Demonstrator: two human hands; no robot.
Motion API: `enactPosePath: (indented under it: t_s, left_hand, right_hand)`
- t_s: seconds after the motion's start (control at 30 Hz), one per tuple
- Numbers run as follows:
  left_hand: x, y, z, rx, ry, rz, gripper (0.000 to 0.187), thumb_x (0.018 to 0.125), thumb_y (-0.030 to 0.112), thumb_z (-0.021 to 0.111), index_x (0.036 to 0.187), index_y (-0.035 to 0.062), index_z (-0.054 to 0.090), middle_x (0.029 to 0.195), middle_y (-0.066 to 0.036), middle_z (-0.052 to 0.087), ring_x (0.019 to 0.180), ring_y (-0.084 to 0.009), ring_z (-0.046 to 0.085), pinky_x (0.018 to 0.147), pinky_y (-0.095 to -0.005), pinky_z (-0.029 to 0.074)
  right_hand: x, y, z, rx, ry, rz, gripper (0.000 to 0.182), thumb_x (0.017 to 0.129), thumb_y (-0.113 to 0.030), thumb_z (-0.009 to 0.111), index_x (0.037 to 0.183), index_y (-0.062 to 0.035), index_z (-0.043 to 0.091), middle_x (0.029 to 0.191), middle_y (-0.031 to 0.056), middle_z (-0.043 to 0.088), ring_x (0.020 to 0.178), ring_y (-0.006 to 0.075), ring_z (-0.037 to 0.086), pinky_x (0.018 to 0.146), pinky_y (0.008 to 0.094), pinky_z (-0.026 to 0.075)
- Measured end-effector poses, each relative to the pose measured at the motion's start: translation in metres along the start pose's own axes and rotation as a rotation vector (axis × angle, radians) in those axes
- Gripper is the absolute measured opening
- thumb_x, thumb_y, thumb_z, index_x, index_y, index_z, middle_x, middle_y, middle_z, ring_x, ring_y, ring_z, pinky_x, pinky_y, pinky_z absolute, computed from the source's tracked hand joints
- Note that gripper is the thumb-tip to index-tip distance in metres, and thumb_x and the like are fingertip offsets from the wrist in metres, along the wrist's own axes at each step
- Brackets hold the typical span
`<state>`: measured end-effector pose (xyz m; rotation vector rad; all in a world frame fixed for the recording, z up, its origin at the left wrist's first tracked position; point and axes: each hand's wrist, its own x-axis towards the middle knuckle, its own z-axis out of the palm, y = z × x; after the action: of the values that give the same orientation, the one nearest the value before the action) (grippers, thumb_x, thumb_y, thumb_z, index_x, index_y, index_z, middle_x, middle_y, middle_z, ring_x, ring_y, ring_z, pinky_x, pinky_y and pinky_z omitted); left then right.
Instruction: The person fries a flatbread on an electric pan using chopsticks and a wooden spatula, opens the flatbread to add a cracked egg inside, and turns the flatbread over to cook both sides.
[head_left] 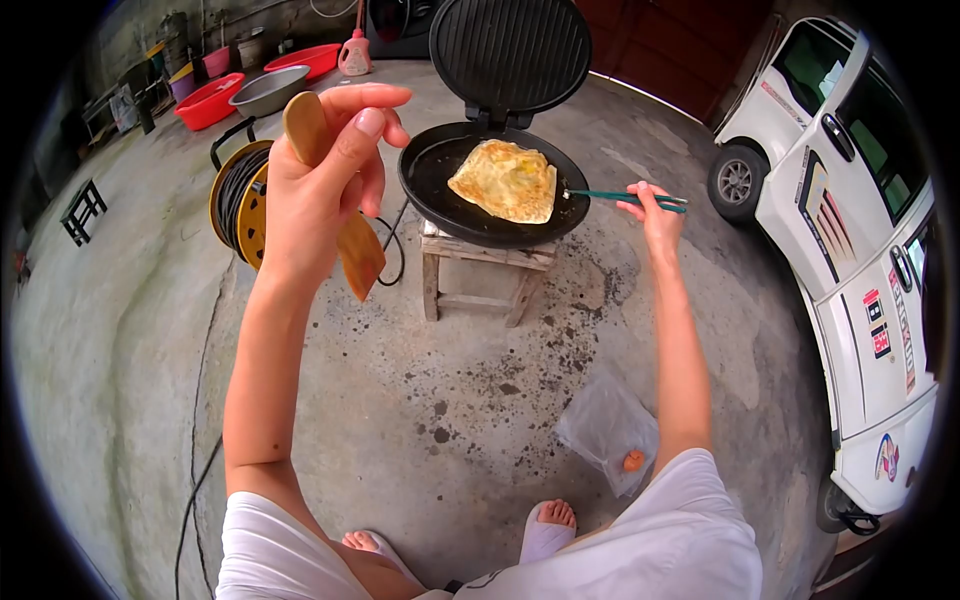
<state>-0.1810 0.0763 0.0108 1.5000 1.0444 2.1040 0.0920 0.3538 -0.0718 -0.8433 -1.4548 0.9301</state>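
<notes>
My left hand (335, 165) is raised at the left of the pan, closed around a wooden spatula (361, 257) whose blade hangs down below the palm. A folded, browned flatbread (505, 181) lies in the black electric griddle (430, 188), whose ridged lid (512, 55) stands open behind. To the right, my right hand (655, 212) grips green chopsticks (610, 195); their tips are over the griddle's right side, close to the flatbread but apart from it.
The griddle rests on a small wooden stool (490, 258). A yellow cable reel (237, 203) stands behind my left forearm. A plastic bag (608, 425) lies on the floor near my feet. A white vehicle (850, 200) is at the right, and basins (210, 101) are at the back left.
</notes>
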Motion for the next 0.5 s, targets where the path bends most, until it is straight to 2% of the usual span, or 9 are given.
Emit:
enactPosePath:
  t_s: [0.13,0.23,0.5]
  left_hand:
    - [0.001,-0.002,0.000,0.037,-0.009,-0.002,0.023,0.091,0.019,0.049,0.105,0.0024,0.057,0.083,-0.001,0.055,0.044,-0.0005,0.038,0.039,-0.0152,0.023]
    - [0.001,-0.001,0.002,-0.009,-0.012,0.000,0.021,0.090,0.020,0.052,0.102,0.0033,0.060,0.079,-0.001,0.059,0.045,-0.0015,0.042,0.039,-0.0144,0.025]
    - [0.000,0.000,0.000,0.031,-0.004,-0.001,0.022,0.091,0.019,0.050,0.104,0.0028,0.058,0.081,-0.001,0.057,0.044,-0.0007,0.039,0.039,-0.0149,0.023]
  right_hand:
    - [-0.012,-0.019,0.006,0.130,-0.025,0.007,0.026,0.088,-0.019,0.057,0.092,0.0062,0.060,0.089,0.0128,0.064,0.071,0.0216,0.066,0.065,0.0257,0.055]
    - [-0.015,-0.025,0.012,0.177,-0.087,0.062,0.025,0.088,-0.020,0.056,0.092,0.0049,0.060,0.089,0.0128,0.063,0.071,0.0225,0.066,0.067,0.0248,0.055]
    - [-0.021,-0.034,0.019,0.221,-0.234,0.095,0.026,0.088,-0.021,0.055,0.091,0.0041,0.059,0.086,0.0134,0.063,0.077,0.0241,0.067,0.069,0.0240,0.055]
